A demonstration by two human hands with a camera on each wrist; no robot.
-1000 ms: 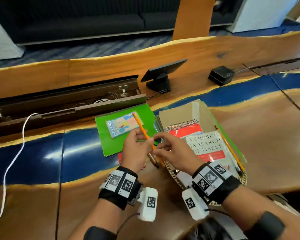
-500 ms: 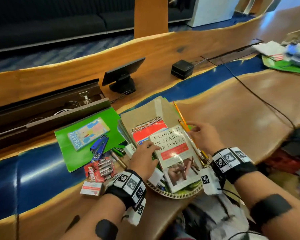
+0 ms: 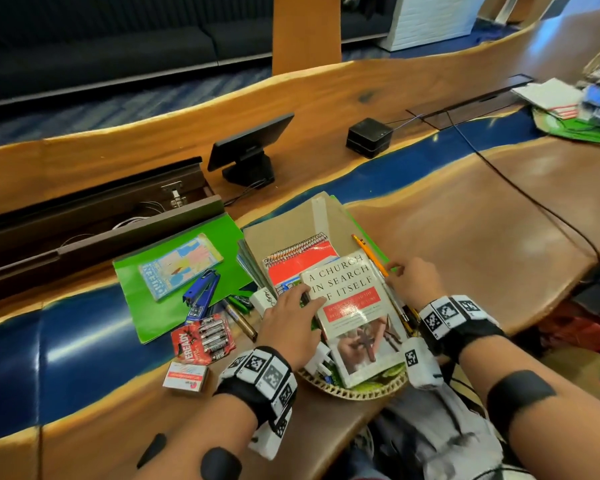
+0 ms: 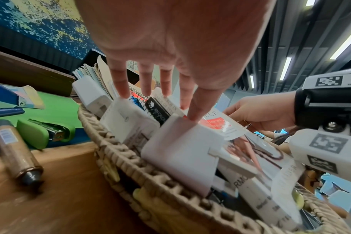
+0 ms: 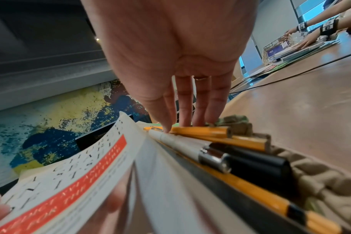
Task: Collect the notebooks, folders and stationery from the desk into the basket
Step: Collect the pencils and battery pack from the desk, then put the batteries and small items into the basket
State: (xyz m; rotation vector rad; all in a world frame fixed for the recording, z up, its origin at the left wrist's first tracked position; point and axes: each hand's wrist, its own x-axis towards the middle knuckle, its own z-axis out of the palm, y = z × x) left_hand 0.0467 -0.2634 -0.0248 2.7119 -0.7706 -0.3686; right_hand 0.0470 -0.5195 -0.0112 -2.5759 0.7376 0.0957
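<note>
A woven basket [image 3: 354, 393] at the desk's near edge is packed with a white paperback book [image 3: 354, 306], a red spiral notebook [image 3: 302, 261] and a brown folder [image 3: 291, 223]. My left hand [image 3: 291, 320] rests flat on the book's left edge, its straight fingers [image 4: 194, 110] touching white boxes [image 4: 180, 153] inside the rim. My right hand [image 3: 409, 278] lies with straight fingers [image 5: 200, 114] on yellow pencils [image 5: 202, 131] along the basket's right side. On the desk to the left lie a green folder [image 3: 153, 306], a blue stapler [image 3: 201, 292] and a battery pack [image 3: 203, 337].
A small booklet [image 3: 181, 265] sits on the green folder; a green stapler [image 3: 239, 301], brown tube [image 3: 243, 323] and small box [image 3: 186, 375] lie nearby. Behind are a tablet stand [image 3: 250, 150], a black box [image 3: 369, 136], a cable [image 3: 534, 202] and an open cable trough [image 3: 84, 209].
A second ago both hands held a yellow pencil above the desk. The pencil now lies along the basket's right side under my right hand, and my left hand has come down onto the book.
</note>
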